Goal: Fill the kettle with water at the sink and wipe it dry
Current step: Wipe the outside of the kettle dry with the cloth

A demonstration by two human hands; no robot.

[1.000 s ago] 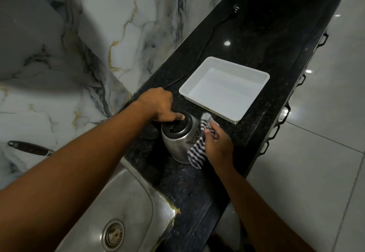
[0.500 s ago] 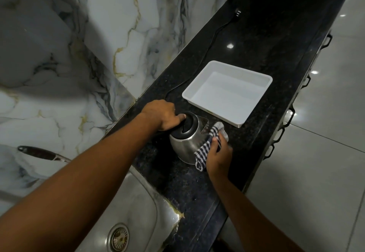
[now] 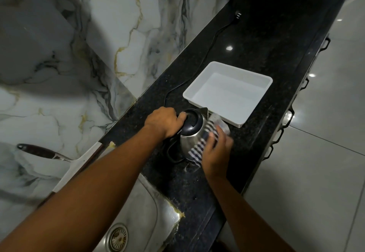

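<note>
A steel kettle (image 3: 189,141) with a black lid stands on the black granite counter (image 3: 256,40), its spout towards the white tray. My left hand (image 3: 164,122) grips the top of its black handle at the lid. My right hand (image 3: 216,149) presses a blue-and-white striped cloth (image 3: 203,142) against the kettle's right side. The steel sink (image 3: 142,212) with its drain lies at the lower left, partly hidden by my left arm.
A white plastic tray (image 3: 262,94) sits just behind the kettle. A black power cord (image 3: 215,32) with a plug runs along the counter by the marble wall. A tap handle (image 3: 39,152) sticks out at the left. The counter's right edge drops to a tiled floor.
The kettle has turned so its handle now shows on the near left. My right hand slid the cloth down and around the kettle's right side.
</note>
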